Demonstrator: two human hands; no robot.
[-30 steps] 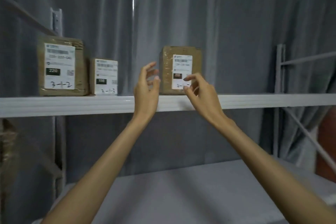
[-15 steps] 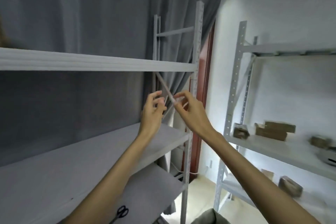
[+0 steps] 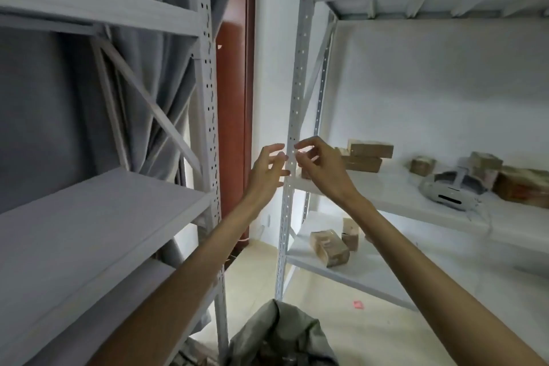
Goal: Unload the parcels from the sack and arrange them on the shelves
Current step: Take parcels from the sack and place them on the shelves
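Note:
My left hand [image 3: 267, 171] and my right hand [image 3: 319, 168] hover side by side in mid-air, fingers spread, holding nothing. The grey-green sack [image 3: 279, 336] lies crumpled on the floor below them, at the bottom middle. On the right rack, brown parcels [image 3: 367, 154] are stacked on the middle shelf [image 3: 392, 199] just behind my right hand, with more parcels [image 3: 487, 165] further right. Two small parcels [image 3: 329, 245] sit on the lower shelf [image 3: 356, 270]. The left rack's shelf [image 3: 89, 226] beside my left arm is bare.
A perforated upright post [image 3: 292, 140] of the right rack stands between my hands. Another post [image 3: 209, 98] of the left rack is to their left. A white headset-like device [image 3: 448, 189] rests on the right middle shelf. A red-brown door frame [image 3: 233, 116] and grey curtain [image 3: 142, 74] lie behind.
My view has swung right, away from the labelled parcels on the left rack's upper shelf, toward the right rack and the sack. Both hands stayed empty and raised.

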